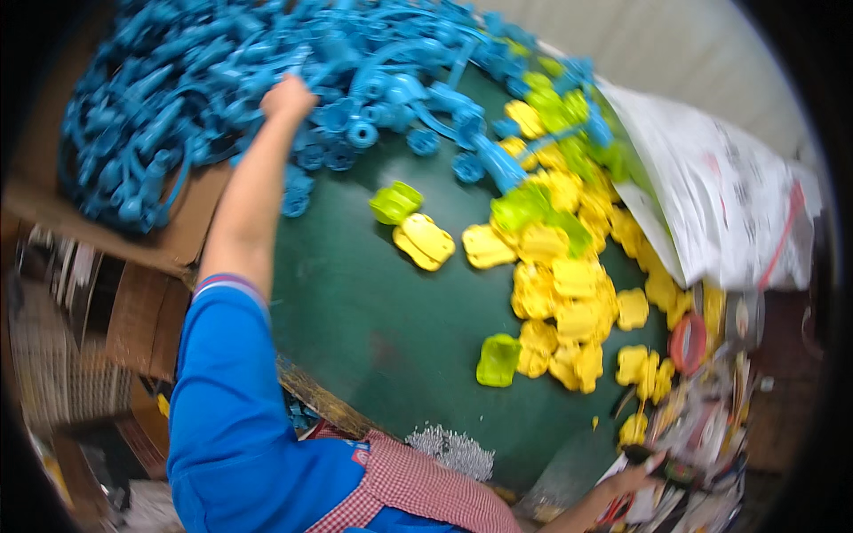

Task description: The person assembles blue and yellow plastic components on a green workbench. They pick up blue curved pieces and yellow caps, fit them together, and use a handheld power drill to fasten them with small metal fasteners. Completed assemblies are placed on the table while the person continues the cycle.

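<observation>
Green tabletop (373, 311): left hand (289, 98) at blue parts (200, 55), right hand (633, 478) near clutter (702, 428); cannot tell grips.

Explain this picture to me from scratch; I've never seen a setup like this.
There is no machine: you are seeing a person's own two bare hands. The single picture comes from a wide fisheye camera worn on the head, looking down, so straight edges bend toward the rim. The wearer has a blue shirt and a checked apron.

The left hand reaches into a big heap of blue plastic parts; whether it grips one, I can't tell. The right hand is low at the right, by some clutter; its grip is unclear too.

On the green table lie yellow pieces, a few lime-green pieces and a small pile of silvery bits. A white sack sits at the right.
</observation>
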The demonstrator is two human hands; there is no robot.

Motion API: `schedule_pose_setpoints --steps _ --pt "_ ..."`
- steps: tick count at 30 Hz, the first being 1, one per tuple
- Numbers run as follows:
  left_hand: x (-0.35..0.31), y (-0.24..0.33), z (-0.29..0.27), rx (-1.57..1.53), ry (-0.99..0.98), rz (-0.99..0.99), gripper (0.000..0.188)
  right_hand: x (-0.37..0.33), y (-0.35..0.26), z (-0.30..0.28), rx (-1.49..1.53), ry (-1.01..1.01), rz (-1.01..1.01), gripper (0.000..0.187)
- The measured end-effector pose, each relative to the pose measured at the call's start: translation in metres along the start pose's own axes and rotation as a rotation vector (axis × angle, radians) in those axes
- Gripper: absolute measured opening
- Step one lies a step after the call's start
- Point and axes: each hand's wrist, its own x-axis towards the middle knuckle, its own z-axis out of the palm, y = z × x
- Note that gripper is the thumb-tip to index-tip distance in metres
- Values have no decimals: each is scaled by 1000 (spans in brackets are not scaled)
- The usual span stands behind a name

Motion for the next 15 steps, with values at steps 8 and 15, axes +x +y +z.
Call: schedule_pose_setpoints --steps 8,15 --pt "-84 101 -105 -333 280 627 47 19 -12 6 -5 167 -1149 65" --pt "-211 232 -75 -290 105 1027 37 -76 -5 140 -441 -749 -561 73"
